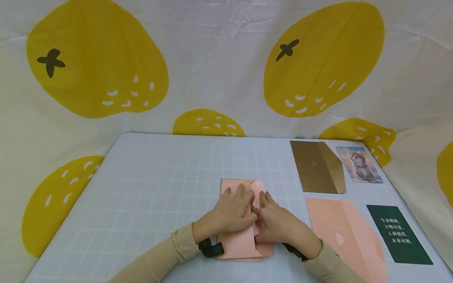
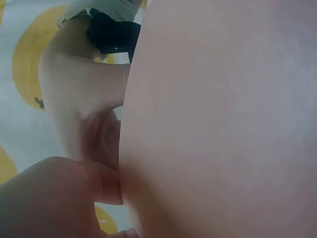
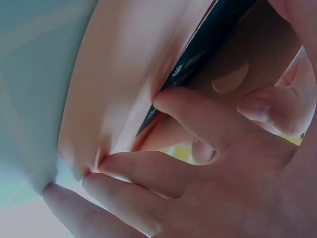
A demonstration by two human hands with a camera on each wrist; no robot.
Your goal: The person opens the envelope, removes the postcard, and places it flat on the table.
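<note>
A pink envelope (image 1: 235,247) lies in front of me, its mouth on the right. My left hand (image 1: 233,208) lies over its top and pinches the upper layer near the mouth; in the left wrist view the thumb (image 2: 54,193) meets the edge of the pink paper (image 2: 218,119). At the mouth, my right hand (image 1: 277,224) has its fingers fairly straight. The right wrist view shows a dark green card (image 3: 190,62) between the envelope's layers, with a right fingertip against its edge. Other right fingers (image 3: 143,171) touch the flap (image 3: 119,94). Most of the card is hidden.
To the right lie another pink envelope (image 1: 332,220), a dark green card with white writing (image 1: 400,251), a brown envelope (image 1: 308,177) and a kitten picture card (image 1: 364,167). The pale grid-patterned table (image 1: 141,188) ends at a curtain with yellow fruit shapes (image 1: 212,59).
</note>
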